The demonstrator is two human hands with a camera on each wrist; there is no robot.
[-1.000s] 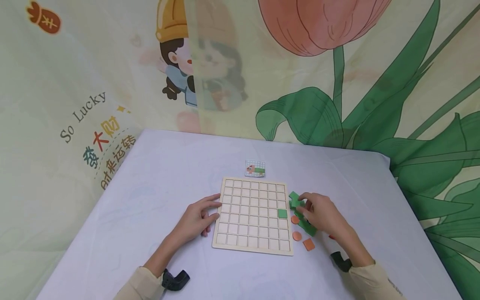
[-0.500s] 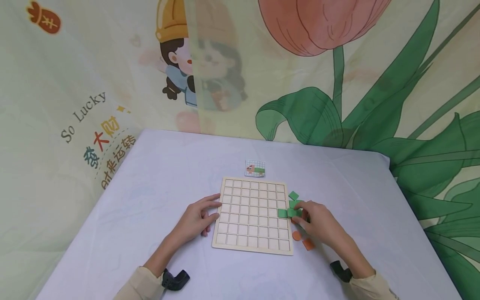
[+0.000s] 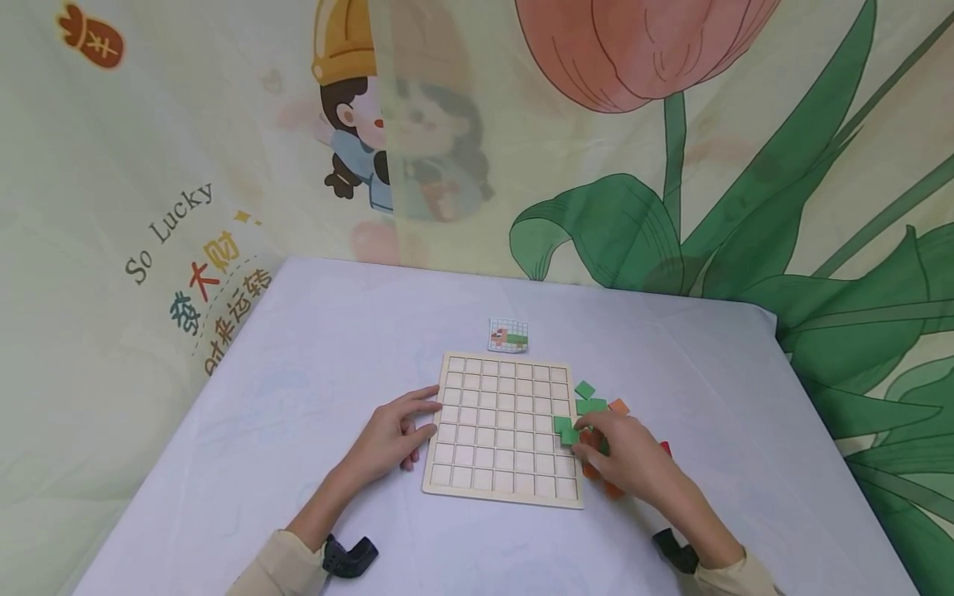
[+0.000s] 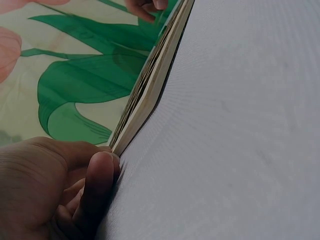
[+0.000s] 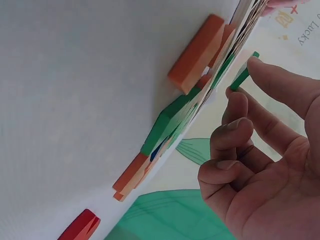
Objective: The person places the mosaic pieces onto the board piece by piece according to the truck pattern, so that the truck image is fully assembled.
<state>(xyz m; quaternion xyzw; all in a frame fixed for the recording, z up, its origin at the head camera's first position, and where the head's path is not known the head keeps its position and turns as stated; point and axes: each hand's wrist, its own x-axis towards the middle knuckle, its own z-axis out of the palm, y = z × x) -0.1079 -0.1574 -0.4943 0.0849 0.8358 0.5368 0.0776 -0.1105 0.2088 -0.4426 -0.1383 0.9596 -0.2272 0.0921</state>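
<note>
A wooden grid board [image 3: 503, 498] lies on the table. At its left edge rests my left hand [image 3: 389, 434], fingertips and thumb touching the frame; the left wrist view shows thumb and index finger together against the rim. A green square tile [image 3: 561, 425] sits in a right-column cell. Just below it my right hand [image 3: 629, 455] pinches another green tile [image 5: 245, 71] between thumb and index finger, tilted and held above the board in the right wrist view. Loose green tiles [image 3: 591, 406] lie right of the board, partly hidden by that hand.
Orange pieces [image 3: 619, 406] and a red piece [image 3: 666, 449] lie around the right hand. A small pattern card [image 3: 508, 335] lies behind the board. The white-covered table [image 3: 350, 331] meets a printed curtain [image 3: 447, 124] at the back.
From the loose pile, my right hand has carried a green tile left to the board's right column. More orange pieces show behind the hand. My left hand stays at the edge.
</note>
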